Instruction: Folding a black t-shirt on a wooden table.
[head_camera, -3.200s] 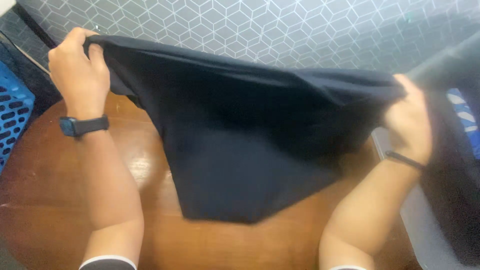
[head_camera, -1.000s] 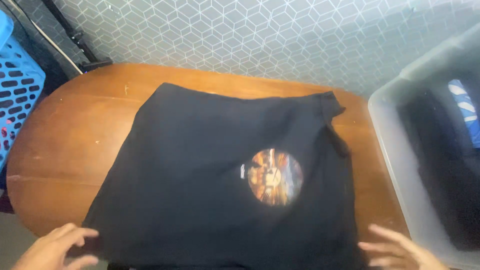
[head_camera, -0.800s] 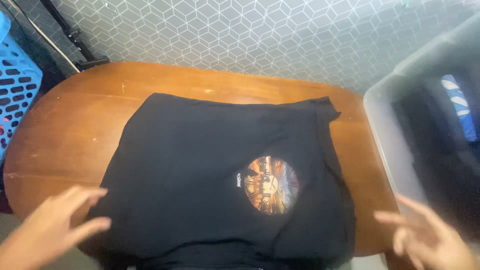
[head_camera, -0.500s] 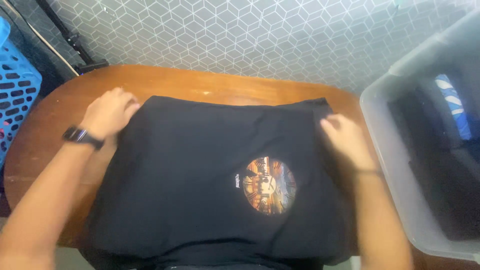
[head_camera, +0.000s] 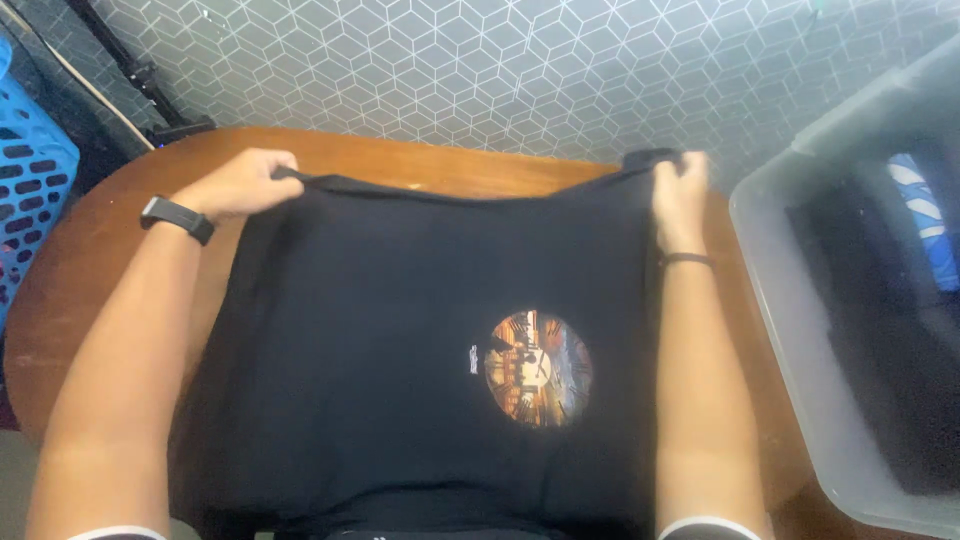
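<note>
We note the black shirt (head_camera: 400, 340) runs off the near edge, hem unseen. It hides most of the desk (head_camera: 100, 260). The clear bin (head_camera: 800, 330) and blue basket (head_camera: 30, 190) are cropped; bin contents read blurred.

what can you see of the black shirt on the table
The black shirt looks like soft knit cloth and lies spread flat on the wooden table, its near edge running off the frame. A round orange and dark print sits right of centre. The left hand and right hand each pinch a far corner, lifting that edge slightly off the table.
</note>
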